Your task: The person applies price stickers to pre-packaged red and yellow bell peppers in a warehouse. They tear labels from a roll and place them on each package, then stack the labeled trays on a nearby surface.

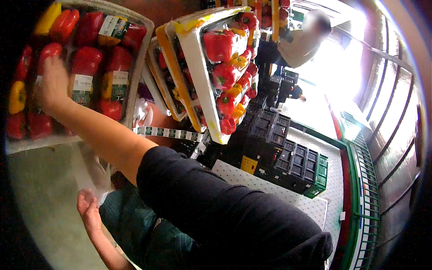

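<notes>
My right hand (55,84), blurred, lies flat over a wrapped pepper pack (50,52) in a white foam box (143,40) at upper left. Red and yellow bell peppers fill this box in rows. Printed labels (82,82) bearing writing and codes sit across several packs. Lower down, my left hand (89,207) pinches a pale, translucent strip (82,168) that runs up toward the box. Between the boxes stretches a strip of printed labels (168,132). My right forearm and black sleeve cross the middle of the view.
Beside the label strip, foam boxes of peppers (195,77) lean in a stack. Black folding crates (297,155) and a green crate (319,177) stand on a studded floor (314,209). Beyond them is another person (300,47). A green metal railing (366,189) runs along the right.
</notes>
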Demonstrator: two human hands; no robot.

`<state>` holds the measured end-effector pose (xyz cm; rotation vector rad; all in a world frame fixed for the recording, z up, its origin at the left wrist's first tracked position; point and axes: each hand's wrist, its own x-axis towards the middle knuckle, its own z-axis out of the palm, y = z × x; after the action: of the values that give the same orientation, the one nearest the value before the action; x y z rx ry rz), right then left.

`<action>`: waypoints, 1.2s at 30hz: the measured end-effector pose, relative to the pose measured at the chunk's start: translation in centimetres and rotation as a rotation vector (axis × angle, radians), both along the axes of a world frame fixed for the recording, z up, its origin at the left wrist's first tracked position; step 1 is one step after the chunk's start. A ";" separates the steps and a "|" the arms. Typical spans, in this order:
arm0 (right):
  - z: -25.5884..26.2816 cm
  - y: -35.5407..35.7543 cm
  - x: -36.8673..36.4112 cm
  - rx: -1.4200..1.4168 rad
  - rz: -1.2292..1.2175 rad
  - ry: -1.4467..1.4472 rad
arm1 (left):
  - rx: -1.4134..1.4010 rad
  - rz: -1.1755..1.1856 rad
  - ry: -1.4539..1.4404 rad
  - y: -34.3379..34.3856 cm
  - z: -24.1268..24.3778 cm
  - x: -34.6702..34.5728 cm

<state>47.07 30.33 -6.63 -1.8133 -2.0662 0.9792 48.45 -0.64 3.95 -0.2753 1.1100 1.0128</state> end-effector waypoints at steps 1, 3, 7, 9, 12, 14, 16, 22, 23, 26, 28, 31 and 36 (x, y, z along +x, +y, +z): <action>-0.2 -0.2 -1.0 0.021 0.043 0.067 | 0.029 0.006 0.009 -0.2 -0.1 0.0; -0.7 0.2 -1.8 -0.284 0.159 0.062 | 0.033 -0.005 0.005 -1.3 -1.0 0.0; -1.8 -1.4 -1.8 -0.138 -0.246 0.358 | 0.007 -0.037 0.018 -3.5 -2.2 0.5; -3.4 -3.0 -1.2 -0.225 -0.374 0.439 | -0.003 -0.033 0.044 -3.1 -2.1 0.7; -0.1 -7.7 1.5 -0.506 -0.093 0.305 | -0.084 0.133 0.116 -3.7 -2.2 1.1; 1.6 -10.8 4.5 -0.501 0.022 0.148 | -0.085 0.198 0.169 -3.6 -2.7 1.4; 5.7 -13.8 8.0 -0.526 0.447 -0.086 | -0.043 0.260 0.204 -3.4 -2.4 1.5; 14.0 -19.0 15.3 -0.709 0.608 -0.104 | -0.065 0.298 0.237 -6.5 -4.8 1.0; 13.7 -19.9 15.9 -0.694 0.603 -0.076 | -0.039 0.304 0.205 -6.8 -5.0 1.2; 14.6 -20.7 16.3 -0.612 0.517 -0.044 | 0.017 0.309 0.157 -7.4 -3.1 1.8; 13.6 -21.4 16.5 -0.534 0.522 -0.067 | 0.049 0.313 0.149 -6.3 -2.1 3.2; 11.4 -22.6 15.9 -0.569 0.677 -0.169 | 0.086 0.243 0.248 -5.2 -0.9 4.4; 15.0 -22.6 15.8 -0.602 0.503 0.145 | 0.104 0.436 0.070 -5.4 0.7 3.9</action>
<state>62.87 7.69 8.35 -1.3729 -2.3488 1.9765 52.31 -6.08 4.70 -0.4114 1.0788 1.4717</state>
